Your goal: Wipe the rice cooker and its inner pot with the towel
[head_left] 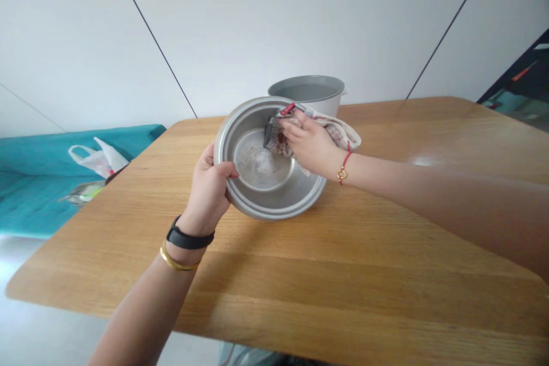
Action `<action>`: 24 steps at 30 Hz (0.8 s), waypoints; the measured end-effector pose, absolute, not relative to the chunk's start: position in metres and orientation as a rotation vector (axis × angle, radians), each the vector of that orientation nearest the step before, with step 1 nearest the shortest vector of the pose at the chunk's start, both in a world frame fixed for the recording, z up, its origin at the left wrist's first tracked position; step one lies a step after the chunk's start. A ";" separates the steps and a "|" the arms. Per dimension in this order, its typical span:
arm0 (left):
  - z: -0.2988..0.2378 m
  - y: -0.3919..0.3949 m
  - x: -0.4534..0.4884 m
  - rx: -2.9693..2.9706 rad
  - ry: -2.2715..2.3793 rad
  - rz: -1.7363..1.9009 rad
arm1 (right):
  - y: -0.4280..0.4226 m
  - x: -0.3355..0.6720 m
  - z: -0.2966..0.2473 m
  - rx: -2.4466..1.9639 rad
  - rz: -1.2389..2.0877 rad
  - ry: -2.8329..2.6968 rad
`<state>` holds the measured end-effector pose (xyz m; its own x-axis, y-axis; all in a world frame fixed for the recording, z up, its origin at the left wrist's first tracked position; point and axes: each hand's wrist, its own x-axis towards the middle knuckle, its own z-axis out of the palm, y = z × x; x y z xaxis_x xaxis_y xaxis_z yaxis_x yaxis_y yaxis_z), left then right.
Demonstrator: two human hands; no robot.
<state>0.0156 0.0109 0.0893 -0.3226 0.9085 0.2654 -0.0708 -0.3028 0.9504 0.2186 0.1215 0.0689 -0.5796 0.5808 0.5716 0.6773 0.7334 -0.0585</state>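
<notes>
A round metal pot [261, 166] is tilted up over the table, its inside turned toward me. My left hand [210, 183] grips its left rim, thumb on the inner side and the other fingers behind. Pressed against the inner wall at the upper right is a patterned cloth [281, 140], held under the fingers of my right hand [309, 140]. Part of the cloth hangs out past the rim beside the wrist. Just behind the pot stands a white bucket-like container [306, 88] with a grey inside, partly hidden by the pot.
The wooden table [364, 274] reaches to a white wall [300, 11] at the back. On the left is a teal sofa [34, 171] with a white plastic bag [100, 157] on it. A dark opening or shelf [523, 80] shows at the far right.
</notes>
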 end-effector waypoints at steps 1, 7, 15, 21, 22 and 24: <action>0.090 0.011 0.016 1.158 1.190 1.690 | 0.128 0.220 0.078 -0.866 -0.179 -2.431; 0.096 0.008 0.020 1.176 1.150 1.604 | 0.139 0.215 0.116 -0.584 -0.140 -2.647; 0.089 -0.007 0.015 1.112 1.159 1.773 | 0.099 0.226 0.086 -0.911 -0.434 -2.386; 0.080 -0.011 0.022 1.088 1.156 1.820 | 0.090 0.223 0.067 -1.110 -0.473 -2.120; 0.078 -0.010 0.024 1.078 1.153 1.817 | 0.089 0.220 0.067 -1.123 -0.452 -2.098; 0.075 -0.009 0.028 1.049 1.144 1.807 | 0.087 0.209 0.069 -1.125 -0.411 -2.091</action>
